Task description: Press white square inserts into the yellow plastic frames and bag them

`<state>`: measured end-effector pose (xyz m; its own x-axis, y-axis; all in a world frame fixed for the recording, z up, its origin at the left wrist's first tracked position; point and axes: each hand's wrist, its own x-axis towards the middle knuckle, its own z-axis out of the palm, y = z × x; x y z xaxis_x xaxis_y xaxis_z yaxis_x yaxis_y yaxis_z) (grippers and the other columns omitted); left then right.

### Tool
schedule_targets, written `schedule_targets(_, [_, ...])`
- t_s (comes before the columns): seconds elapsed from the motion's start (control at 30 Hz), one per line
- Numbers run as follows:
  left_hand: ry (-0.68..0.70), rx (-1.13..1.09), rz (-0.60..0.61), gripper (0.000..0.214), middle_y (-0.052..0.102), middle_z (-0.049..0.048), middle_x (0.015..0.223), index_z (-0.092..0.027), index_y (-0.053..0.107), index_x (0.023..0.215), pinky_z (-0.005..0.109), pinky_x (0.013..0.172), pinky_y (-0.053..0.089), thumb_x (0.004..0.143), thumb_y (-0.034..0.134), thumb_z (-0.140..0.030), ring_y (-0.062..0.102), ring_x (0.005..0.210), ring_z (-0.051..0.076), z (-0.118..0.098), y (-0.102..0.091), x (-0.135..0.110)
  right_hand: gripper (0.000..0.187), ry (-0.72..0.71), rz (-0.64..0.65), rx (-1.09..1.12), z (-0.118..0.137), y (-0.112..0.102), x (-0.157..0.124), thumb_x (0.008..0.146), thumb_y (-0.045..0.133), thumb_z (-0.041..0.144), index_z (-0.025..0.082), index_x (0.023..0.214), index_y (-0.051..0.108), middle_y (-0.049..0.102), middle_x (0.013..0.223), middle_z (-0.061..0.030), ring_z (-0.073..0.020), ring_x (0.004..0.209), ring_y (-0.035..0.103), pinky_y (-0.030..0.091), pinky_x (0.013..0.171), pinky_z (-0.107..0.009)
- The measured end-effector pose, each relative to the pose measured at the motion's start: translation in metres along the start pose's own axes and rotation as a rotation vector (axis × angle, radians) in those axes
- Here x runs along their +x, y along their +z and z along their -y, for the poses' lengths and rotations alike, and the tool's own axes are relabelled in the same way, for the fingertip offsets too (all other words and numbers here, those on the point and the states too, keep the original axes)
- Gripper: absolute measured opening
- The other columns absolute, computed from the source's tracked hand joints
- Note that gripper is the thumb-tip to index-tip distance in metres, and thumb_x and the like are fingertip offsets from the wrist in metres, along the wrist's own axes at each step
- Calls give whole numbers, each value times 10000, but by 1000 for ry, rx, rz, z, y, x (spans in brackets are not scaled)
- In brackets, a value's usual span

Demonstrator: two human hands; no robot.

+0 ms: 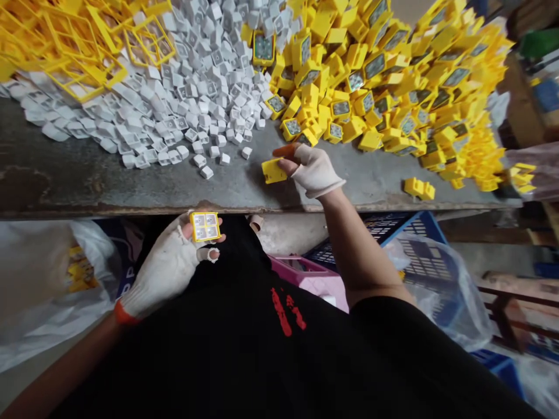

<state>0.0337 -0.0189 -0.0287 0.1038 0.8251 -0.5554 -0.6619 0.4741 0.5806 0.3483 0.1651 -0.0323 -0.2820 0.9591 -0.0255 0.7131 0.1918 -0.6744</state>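
Note:
My left hand (168,265), in a white glove with cut fingertips, is closed on a small yellow frame (205,226) filled with white square inserts. It hovers just below the table's front edge. My right hand (312,169), also gloved, rests on the grey table (87,180) and pinches a flat yellow plastic piece (273,171) near the foot of the yellow pile.
A heap of small white square parts (196,87) covers the table's middle. Yellow box parts (393,87) are piled at right, empty yellow frames (87,41) at the far left. Two loose yellow pieces (419,188) lie right. Below sit a blue crate (410,244), a pink bin (310,276) and plastic bags (39,285).

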Motion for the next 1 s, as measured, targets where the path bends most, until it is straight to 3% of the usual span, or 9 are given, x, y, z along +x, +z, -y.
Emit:
schedule_targets(0.07, [-10,-3,18,140,871,103,1112,-184,801,1136,309,591,684,1000,807,-152,861,854,269,-2,3,-2,393,19,25,112,-1,7,1,1007,741,456,193,1266,875,872,1004,-61,-238,931,791,683,907,-401])
schedule_targets(0.2, [-11,-25,30,165,877,96,1098,-186,798,1133,316,595,686,976,811,-136,854,829,262,-6,10,-4,306,-41,-58,-141,-7,3,-2,986,789,389,212,1204,909,888,1115,-103,-276,1059,818,684,1046,-467])
schedule_targets(0.33, [-19,2,0,156,872,98,1093,-176,796,1137,301,597,662,986,789,-133,841,813,248,-7,13,-3,626,-160,-47,-432,-6,-16,-6,916,882,379,266,1527,806,830,1524,-148,-402,1378,773,596,1234,-657])
schedule_targets(0.43, [-16,6,-11,142,865,106,1080,-163,798,1142,294,595,653,1002,782,-152,842,818,249,-4,13,-3,690,-217,95,-520,9,-17,-9,896,937,387,244,1555,789,822,1541,-181,-471,1419,750,550,1263,-731])
schedule_targets(0.53, [4,-61,34,199,869,104,1102,-178,801,1174,293,598,652,980,843,-195,850,834,258,0,12,-6,629,-441,61,-339,38,-3,-20,957,944,493,220,1511,822,867,1425,-175,-413,1283,814,646,1166,-606])
schedule_targets(0.67, [35,-132,84,261,884,90,1174,-230,812,1255,320,610,675,1003,871,-268,875,924,302,-1,11,-11,611,-777,31,38,82,25,-46,1037,894,602,312,1566,791,876,1425,-108,-314,1238,840,701,1098,-475])
schedule_targets(0.8, [8,-125,60,269,881,88,1346,-258,825,1275,313,652,703,1010,872,-256,864,1220,369,-6,12,-16,582,-657,131,77,104,47,-60,1025,871,669,359,1515,823,869,1389,-102,-358,1230,830,696,1137,-577])
schedule_targets(0.9, [3,-129,43,255,890,95,1328,-236,832,1248,328,673,730,998,882,-243,860,1251,378,-7,11,-17,595,-598,140,63,104,54,-60,985,905,681,397,1502,831,866,1359,-102,-366,1200,821,689,1141,-588])
schedule_targets(1.0, [-1,-131,30,241,893,101,1320,-222,842,1229,343,699,748,994,889,-244,866,1237,374,-5,10,-17,569,-644,139,64,99,54,-58,1013,876,674,421,1519,819,870,1361,-95,-359,1181,820,699,1105,-576])
